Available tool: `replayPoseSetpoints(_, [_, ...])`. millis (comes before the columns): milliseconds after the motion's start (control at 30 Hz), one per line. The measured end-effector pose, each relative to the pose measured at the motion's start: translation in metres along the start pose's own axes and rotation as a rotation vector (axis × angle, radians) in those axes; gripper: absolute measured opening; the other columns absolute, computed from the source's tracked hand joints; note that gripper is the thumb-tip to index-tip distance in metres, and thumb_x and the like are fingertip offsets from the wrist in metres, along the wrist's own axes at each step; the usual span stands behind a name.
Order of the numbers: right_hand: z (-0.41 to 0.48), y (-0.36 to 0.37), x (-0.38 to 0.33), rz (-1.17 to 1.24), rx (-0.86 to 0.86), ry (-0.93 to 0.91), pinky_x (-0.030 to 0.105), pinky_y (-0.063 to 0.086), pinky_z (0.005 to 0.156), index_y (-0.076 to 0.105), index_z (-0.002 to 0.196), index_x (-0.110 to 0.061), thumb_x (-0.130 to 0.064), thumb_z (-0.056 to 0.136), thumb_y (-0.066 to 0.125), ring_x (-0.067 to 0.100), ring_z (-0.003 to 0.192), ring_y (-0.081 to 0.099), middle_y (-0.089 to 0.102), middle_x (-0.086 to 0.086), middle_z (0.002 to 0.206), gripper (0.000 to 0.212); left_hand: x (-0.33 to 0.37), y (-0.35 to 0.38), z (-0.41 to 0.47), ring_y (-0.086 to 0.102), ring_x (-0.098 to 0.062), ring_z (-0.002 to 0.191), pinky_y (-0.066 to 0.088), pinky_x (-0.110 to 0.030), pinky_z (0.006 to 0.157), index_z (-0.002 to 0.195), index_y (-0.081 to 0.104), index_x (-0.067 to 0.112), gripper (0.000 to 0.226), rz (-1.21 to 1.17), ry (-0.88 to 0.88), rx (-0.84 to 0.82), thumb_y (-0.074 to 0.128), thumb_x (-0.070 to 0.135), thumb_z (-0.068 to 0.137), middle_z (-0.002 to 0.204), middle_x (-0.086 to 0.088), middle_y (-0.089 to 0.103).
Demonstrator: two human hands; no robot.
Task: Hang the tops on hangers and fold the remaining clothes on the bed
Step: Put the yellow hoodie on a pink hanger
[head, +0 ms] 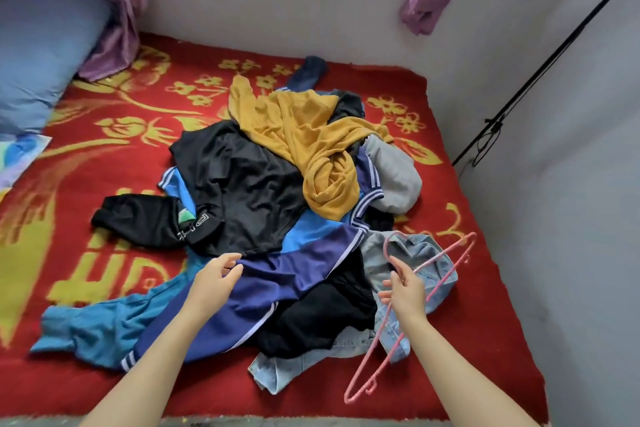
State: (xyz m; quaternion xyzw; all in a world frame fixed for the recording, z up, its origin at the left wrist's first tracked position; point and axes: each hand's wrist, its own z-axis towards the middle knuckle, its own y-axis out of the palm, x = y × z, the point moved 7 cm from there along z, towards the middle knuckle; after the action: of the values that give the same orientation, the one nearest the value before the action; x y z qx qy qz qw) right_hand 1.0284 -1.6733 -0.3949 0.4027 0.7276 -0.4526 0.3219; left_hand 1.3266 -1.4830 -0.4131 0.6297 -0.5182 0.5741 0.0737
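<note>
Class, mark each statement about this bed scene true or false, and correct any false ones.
1. The right hand holds a pink hanger. True.
2. The mustard garment lies under the pile. False: it lies on top of the pile.
3. The pillow is red. False: it is blue; the blanket is red.
4. A denim garment lies beneath the hanger. True.
5. The left hand also holds a hanger. False: it pinches the purple jacket.
</note>
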Motion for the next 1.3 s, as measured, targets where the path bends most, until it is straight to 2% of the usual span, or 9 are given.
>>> replayPoseSetpoints(100, [0.026,0.006,-0.004,-0.082,0.055,0.029,0.024,0.046,0.048,0.057,0.117,-0.017,-0.001,0.097,0.035,0.018,0.05,0.053,0.049,0.002,0.073,0.034,-0.006,-0.001,0.021,0.055,-0.021,0.093,0.036,-0.025,0.084,0.118,0.061,0.005,0.027,-0.017,-0.05,-0.005,0.055,0.005,0.091,0.106,-0.012,0.061])
replayPoseSetpoints(200, [0.049,0.013,-0.016,-0.231,0.082,0.008,0.038,0.052,0.065,0.059,0.101,-0.026,-0.003,0.096,0.036,0.023,0.057,0.061,0.055,-0.001,0.072,0.033,-0.009,0.003,0.032,0.057,-0.024,0.094,0.036,-0.026,0.083,0.117,0.061,0.006,0.027,-0.03,-0.086,-0.014,0.054,0.005,0.091,0.102,-0.011,0.062])
replayPoseSetpoints(333, [0.095,0.038,-0.023,-0.359,0.074,-0.008,0.048,0.05,0.081,0.054,0.077,-0.039,-0.003,0.089,0.039,0.038,0.087,0.064,0.067,0.012,0.099,0.041,-0.009,0.008,0.045,0.057,-0.023,0.095,0.035,-0.024,0.082,0.116,0.06,0.009,0.026,-0.038,-0.126,-0.008,0.053,0.006,0.091,0.099,-0.007,0.062])
replayPoseSetpoints(467, [0.135,0.056,-0.047,-0.399,0.1,0.052,0.034,0.039,0.08,0.058,0.097,-0.006,0.005,0.084,0.04,0.036,0.101,0.056,0.062,0.02,0.108,0.025,-0.004,0.005,0.06,0.056,-0.021,0.091,0.035,-0.023,0.081,0.116,0.061,0.006,0.026,-0.039,-0.165,0.041,0.053,0.004,0.091,0.095,-0.006,0.062])
replayPoseSetpoints(633, [0.188,0.092,-0.065,-0.422,0.063,0.058,0.037,0.038,0.082,0.049,0.098,-0.008,-0.002,0.091,0.036,0.039,0.107,0.052,0.058,0.023,0.116,0.016,-0.002,0.002,0.086,0.055,-0.019,0.088,0.034,-0.025,0.08,0.115,0.062,0.008,0.025,-0.031,-0.217,0.078,0.055,0.006,0.091,0.09,-0.001,0.061])
replayPoseSetpoints(800, [0.227,0.12,-0.065,-0.325,0.075,0.118,0.037,0.035,0.094,0.043,0.118,0.004,-0.003,0.089,0.042,0.04,0.116,0.045,0.041,0.027,0.13,0.03,-0.006,-0.007,0.113,0.055,-0.021,0.09,0.036,-0.027,0.082,0.117,0.061,0.007,0.026,-0.031,-0.268,0.123,0.055,0.007,0.091,0.091,-0.003,0.061])
replayPoseSetpoints(1033, [0.278,0.153,-0.043,-0.275,0.01,0.235,0.044,0.036,0.099,0.037,0.124,0.003,-0.037,0.083,0.067,0.041,0.125,0.039,0.041,0.028,0.133,0.064,-0.019,0.01,0.143,0.055,-0.02,0.09,0.034,-0.025,0.081,0.115,0.062,0.01,0.024,-0.041,-0.35,0.128,0.056,0.008,0.091,0.091,-0.002,0.061])
replayPoseSetpoints(1167, [0.294,0.168,-0.036,-0.336,-0.009,0.249,0.043,0.036,0.1,0.035,0.126,0.002,-0.032,0.079,0.073,0.04,0.126,0.037,0.037,0.026,0.134,0.07,-0.03,0.021,0.144,0.057,-0.021,0.091,0.035,-0.025,0.082,0.111,0.062,0.013,0.022,-0.059,-0.383,0.104,0.057,0.006,0.091,0.09,-0.002,0.062])
replayPoseSetpoints(1300, [0.303,0.161,-0.032,-0.417,0.076,0.267,0.043,0.04,0.095,0.041,0.12,-0.002,-0.017,0.082,0.068,0.045,0.114,0.048,0.042,0.027,0.129,0.049,-0.04,0.031,0.132,0.059,-0.023,0.091,0.037,-0.026,0.081,0.1,0.059,0.024,0.022,-0.074,-0.405,0.094,0.057,0.005,0.09,0.088,-0.002,0.064])
